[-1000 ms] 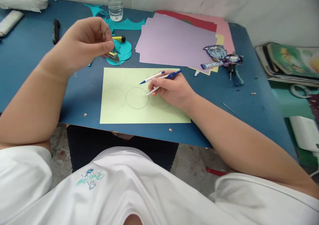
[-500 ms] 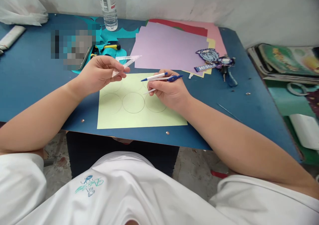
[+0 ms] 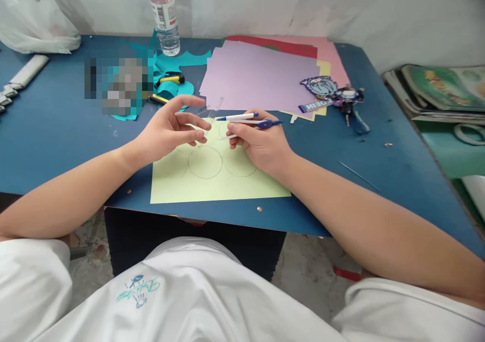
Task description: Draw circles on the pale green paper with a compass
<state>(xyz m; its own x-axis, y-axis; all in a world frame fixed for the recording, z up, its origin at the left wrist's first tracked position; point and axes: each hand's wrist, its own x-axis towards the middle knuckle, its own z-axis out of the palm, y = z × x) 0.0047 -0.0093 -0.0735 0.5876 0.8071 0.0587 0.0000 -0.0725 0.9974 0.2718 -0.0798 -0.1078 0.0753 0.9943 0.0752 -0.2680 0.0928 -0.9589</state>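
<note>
My left hand (image 3: 166, 128) is above the green paper's left part, fingers bent and spread around a clear triangular set square (image 3: 215, 110). The set square is at the fingertips, faint and partly hidden; the exact grip is hard to see. My right hand (image 3: 261, 140) is closed around a blue-and-white drawing compass (image 3: 264, 124), which points left. A slim white pencil or pen with blue ends (image 3: 239, 116) lies along it. Beneath both hands is a light green sheet of paper (image 3: 220, 193) with several circles drawn on it; the hands hide some of them.
Purple paper (image 3: 253, 77) tops a stack of coloured sheets, with keys and charms (image 3: 333, 94) on its right side. Behind my left hand lie turquoise scraps (image 3: 185, 59) and yellow-black cutters (image 3: 170, 80). A water bottle (image 3: 165, 21) stands at the back, and magazines (image 3: 443, 92) lie right.
My left hand has moved right, closer to my right hand, and its fingers have spread. The set square has turned and shifted right. My right hand still holds the compass.
</note>
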